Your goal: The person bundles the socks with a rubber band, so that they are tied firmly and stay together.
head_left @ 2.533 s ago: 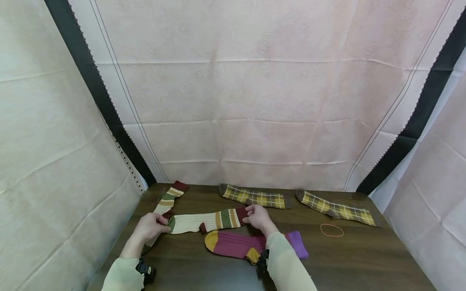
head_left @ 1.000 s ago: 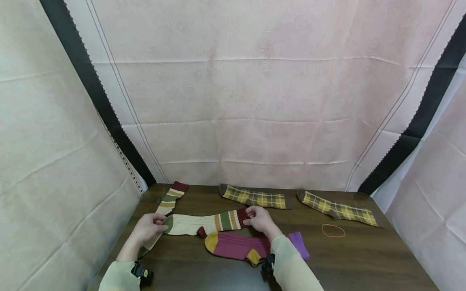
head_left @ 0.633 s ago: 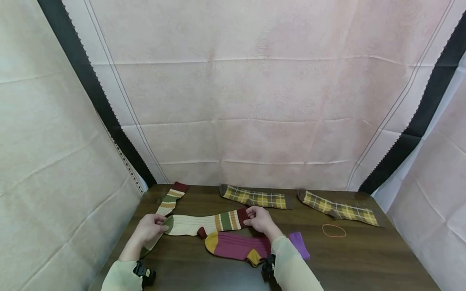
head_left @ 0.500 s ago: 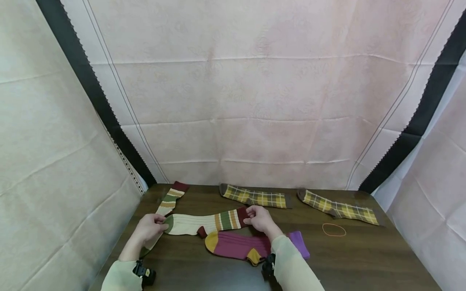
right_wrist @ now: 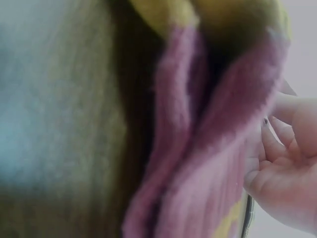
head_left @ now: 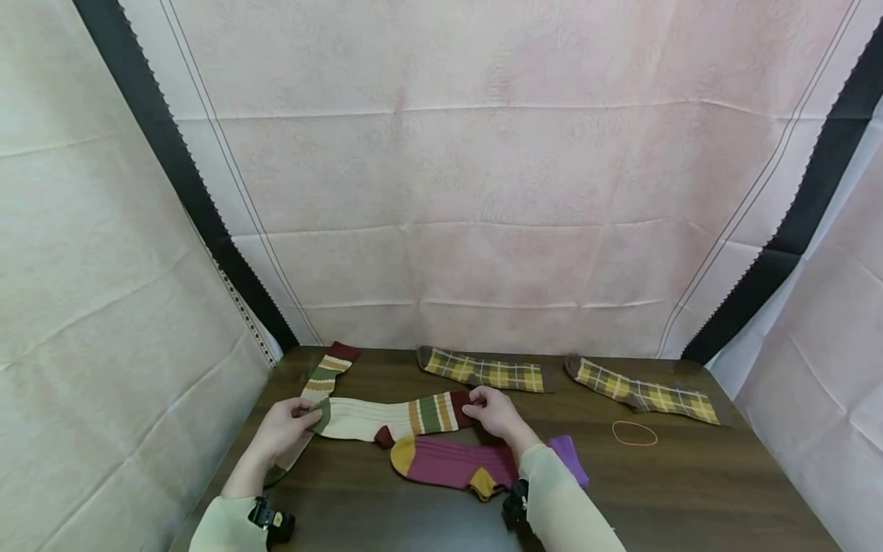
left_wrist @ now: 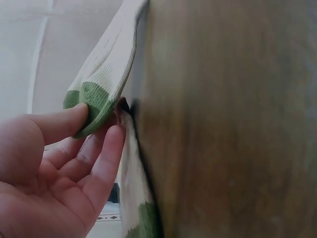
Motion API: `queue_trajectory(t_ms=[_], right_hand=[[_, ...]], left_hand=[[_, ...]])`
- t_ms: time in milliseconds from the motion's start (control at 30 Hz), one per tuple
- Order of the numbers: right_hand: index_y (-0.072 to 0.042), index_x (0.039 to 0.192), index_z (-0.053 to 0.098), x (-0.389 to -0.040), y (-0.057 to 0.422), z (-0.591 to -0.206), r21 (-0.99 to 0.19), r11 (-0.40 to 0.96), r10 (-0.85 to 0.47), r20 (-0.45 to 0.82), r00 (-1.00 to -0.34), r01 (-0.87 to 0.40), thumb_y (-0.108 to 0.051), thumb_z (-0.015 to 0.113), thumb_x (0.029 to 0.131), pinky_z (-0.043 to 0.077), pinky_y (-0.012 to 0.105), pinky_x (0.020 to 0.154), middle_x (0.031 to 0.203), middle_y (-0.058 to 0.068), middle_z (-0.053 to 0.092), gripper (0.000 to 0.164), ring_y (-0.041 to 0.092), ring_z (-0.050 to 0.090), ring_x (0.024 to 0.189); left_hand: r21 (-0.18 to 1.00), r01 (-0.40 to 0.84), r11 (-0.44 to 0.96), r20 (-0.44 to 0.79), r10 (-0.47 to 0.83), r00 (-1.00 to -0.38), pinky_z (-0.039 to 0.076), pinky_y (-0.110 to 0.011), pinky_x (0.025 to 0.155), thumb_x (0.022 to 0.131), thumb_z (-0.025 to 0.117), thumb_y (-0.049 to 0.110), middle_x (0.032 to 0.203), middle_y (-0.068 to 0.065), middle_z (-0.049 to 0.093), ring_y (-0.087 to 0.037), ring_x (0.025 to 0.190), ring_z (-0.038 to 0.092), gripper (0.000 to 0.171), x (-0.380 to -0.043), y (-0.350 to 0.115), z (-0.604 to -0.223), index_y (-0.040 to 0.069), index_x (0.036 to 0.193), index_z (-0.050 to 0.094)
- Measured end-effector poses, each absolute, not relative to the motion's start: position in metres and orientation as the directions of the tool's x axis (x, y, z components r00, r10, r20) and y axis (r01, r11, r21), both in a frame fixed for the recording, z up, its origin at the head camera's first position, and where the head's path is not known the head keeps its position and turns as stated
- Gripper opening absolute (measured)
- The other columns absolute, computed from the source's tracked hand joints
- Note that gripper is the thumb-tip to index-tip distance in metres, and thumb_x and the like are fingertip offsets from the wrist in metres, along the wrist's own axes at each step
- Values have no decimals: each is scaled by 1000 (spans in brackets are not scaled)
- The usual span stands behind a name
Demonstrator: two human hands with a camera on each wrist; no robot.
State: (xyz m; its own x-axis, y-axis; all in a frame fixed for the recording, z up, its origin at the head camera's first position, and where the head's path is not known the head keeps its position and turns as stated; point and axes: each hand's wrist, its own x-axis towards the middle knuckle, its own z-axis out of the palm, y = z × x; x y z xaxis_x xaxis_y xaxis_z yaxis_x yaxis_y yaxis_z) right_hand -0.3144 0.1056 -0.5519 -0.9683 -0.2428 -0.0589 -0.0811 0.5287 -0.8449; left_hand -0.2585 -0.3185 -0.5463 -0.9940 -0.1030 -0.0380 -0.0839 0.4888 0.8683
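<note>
A cream sock point(head_left: 386, 417) with green, orange and maroon stripes is stretched between both hands just above the table point(head_left: 690, 491). My left hand point(head_left: 286, 425) pinches its green toe point(left_wrist: 94, 106) between thumb and fingers. My right hand point(head_left: 491, 411) pinches its maroon cuff end. A matching striped sock point(head_left: 319, 387) lies on the table at the far left, partly under the held one. A maroon sock point(head_left: 451, 464) with a yellow toe and purple cuff lies below the held sock, partly under my right forearm, and fills the blurred right wrist view point(right_wrist: 208, 148).
Two yellow plaid socks point(head_left: 486, 372) point(head_left: 641, 397) lie along the table's far edge. An orange rubber band point(head_left: 635, 434) rests on the wood at the right. Pink cloth walls close in the table at the back and on both sides.
Both hands have carried the striped sock slightly away from me, toward the far left, and kept hold of its ends. The other socks and the rubber band have not moved.
</note>
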Motion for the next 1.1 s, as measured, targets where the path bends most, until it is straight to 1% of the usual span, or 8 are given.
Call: queue_trajectory(t_ms=[233,367,433,567,667,867,1000,1100], right_hand=[[-3,114,64,-314,110,-546,-853,511,-242,-21,-970,-109,-14,69,106,51,48,89,110,9,67,14,27,62,103],[-2,119,64,-314,112,-545,-866,492,-217,-17,-976,-94,-16,69,107,52,49,92,117,12,69,19,31,64,112],[0,124,63,-313,113,-545,-887,457,-206,-26,-978,-73,-16,68,107,54,49,91,120,14,69,23,31,64,113],[2,131,62,-311,116,-545,-928,371,-193,-35,-981,-40,-16,66,108,58,45,85,120,15,68,29,27,66,104],[2,133,61,-309,119,-544,-951,307,-184,-31,-983,-28,-16,65,109,61,46,84,119,16,67,31,26,67,102],[2,132,59,-304,126,-538,-981,193,-138,-5,-990,-22,-14,66,108,63,49,82,125,22,66,29,30,72,95],[2,127,61,-299,133,-537,-988,149,-106,18,-994,-34,-12,69,106,64,49,80,118,20,71,26,30,73,87],[1,126,63,-294,140,-535,-991,132,-91,18,-996,-30,-13,70,106,64,44,80,111,16,73,26,27,72,85]], left_hand=[[931,-66,358,-24,-118,-993,64,-35,76,107,66,10,110,-19,71,-23,90,71,28,-262,-310,-538,-12,124,61],[950,-63,307,-20,-141,-990,64,-34,79,108,64,9,111,-19,71,-21,90,72,27,-260,-305,-532,-12,126,61],[959,-60,275,-16,-161,-987,64,-34,80,108,65,9,112,-19,71,-20,89,72,27,-259,-302,-530,-12,125,61],[975,-61,214,-19,-191,-981,64,-34,81,108,66,11,114,-19,72,-20,89,71,30,-259,-297,-525,-11,128,61],[980,-68,186,-28,-208,-978,64,-34,83,109,65,15,118,-18,71,-18,89,70,34,-258,-294,-523,-9,132,61],[990,-38,138,-9,-209,-978,64,-33,83,109,65,16,126,-19,72,-15,90,72,38,-255,-285,-522,-8,138,61],[996,-16,92,4,-212,-977,64,-32,80,108,67,15,119,-15,75,-14,87,72,36,-252,-274,-524,-9,135,63],[998,-16,63,-1,-223,-975,64,-31,77,108,68,18,111,-12,77,-15,82,73,38,-250,-266,-526,-10,134,62]])
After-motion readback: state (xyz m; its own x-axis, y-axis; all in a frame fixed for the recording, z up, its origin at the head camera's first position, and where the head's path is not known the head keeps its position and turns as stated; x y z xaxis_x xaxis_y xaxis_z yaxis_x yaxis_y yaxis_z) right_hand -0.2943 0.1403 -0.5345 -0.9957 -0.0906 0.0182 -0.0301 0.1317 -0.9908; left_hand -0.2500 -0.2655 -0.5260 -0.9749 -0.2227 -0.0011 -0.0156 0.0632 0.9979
